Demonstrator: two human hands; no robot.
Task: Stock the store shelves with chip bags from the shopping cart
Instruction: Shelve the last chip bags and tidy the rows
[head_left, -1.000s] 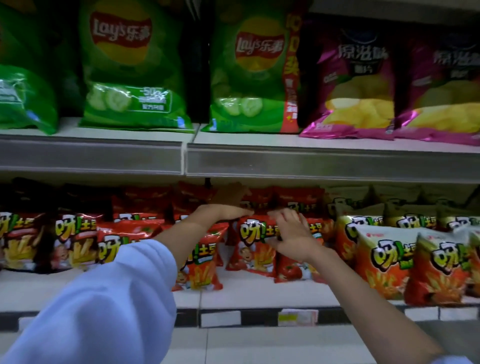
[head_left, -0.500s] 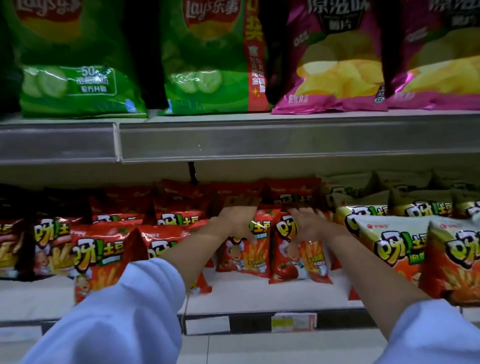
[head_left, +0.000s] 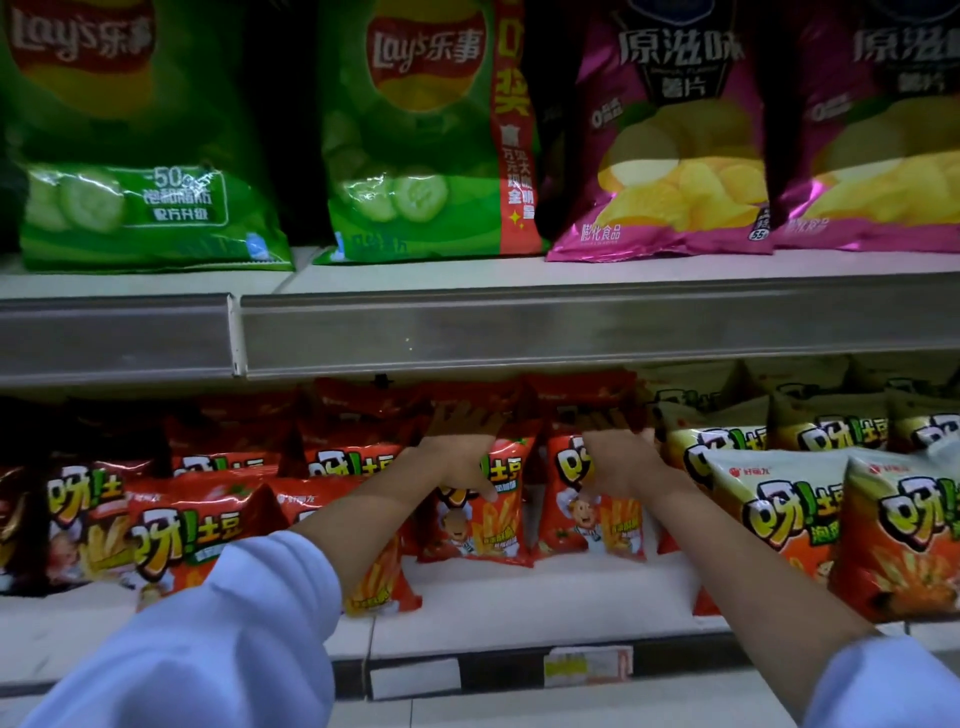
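Two small red crinkly potato-stick bags stand side by side mid lower shelf (head_left: 519, 587); our left hand (head_left: 460, 452) lies flat-fingered on the left bag (head_left: 480, 512), right hand (head_left: 615, 457) likewise on the right bag (head_left: 589, 501). We judge: press both back evenly, upright. Upper shelf's grey metal lip (head_left: 571, 325) hangs close above; bare shelf in front

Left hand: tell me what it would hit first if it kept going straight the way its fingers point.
Probably the red snack bags stacked at the back of the lower shelf. The left hand reaches over an upright red bag, fingers aimed deeper in; depth is hard to judge in the shadow.
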